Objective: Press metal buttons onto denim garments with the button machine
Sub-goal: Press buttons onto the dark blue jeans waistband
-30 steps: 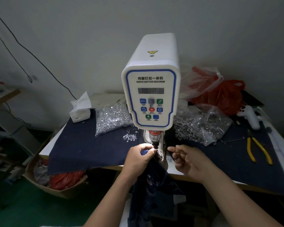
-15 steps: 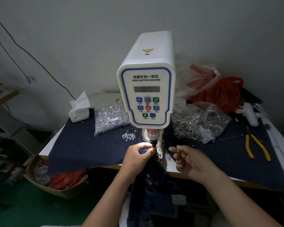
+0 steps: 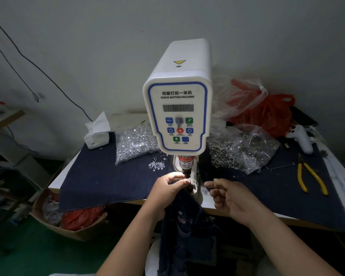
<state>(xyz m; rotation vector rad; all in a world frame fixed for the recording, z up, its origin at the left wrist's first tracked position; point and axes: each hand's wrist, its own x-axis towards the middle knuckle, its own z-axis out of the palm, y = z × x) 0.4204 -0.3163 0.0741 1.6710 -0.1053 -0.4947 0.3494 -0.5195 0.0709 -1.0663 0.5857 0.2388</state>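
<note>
Your left hand point(image 3: 168, 189) pinches the jeans point(image 3: 184, 222) right under the press head point(image 3: 186, 172); your right hand point(image 3: 230, 198) hangs loosely curled beside, empty. Fingertips sit beneath the punch — trigger now and they could get crushed.

button machine point(image 3: 177, 108): 1 | bags of metal parts point(image 3: 135, 142): 2 | yellow pliers point(image 3: 311, 179): 1

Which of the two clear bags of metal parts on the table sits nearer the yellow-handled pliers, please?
The bag of dark ring-shaped parts, right of the button machine, beside the pliers; the bag of shiny silver pieces lies on the left.
</note>
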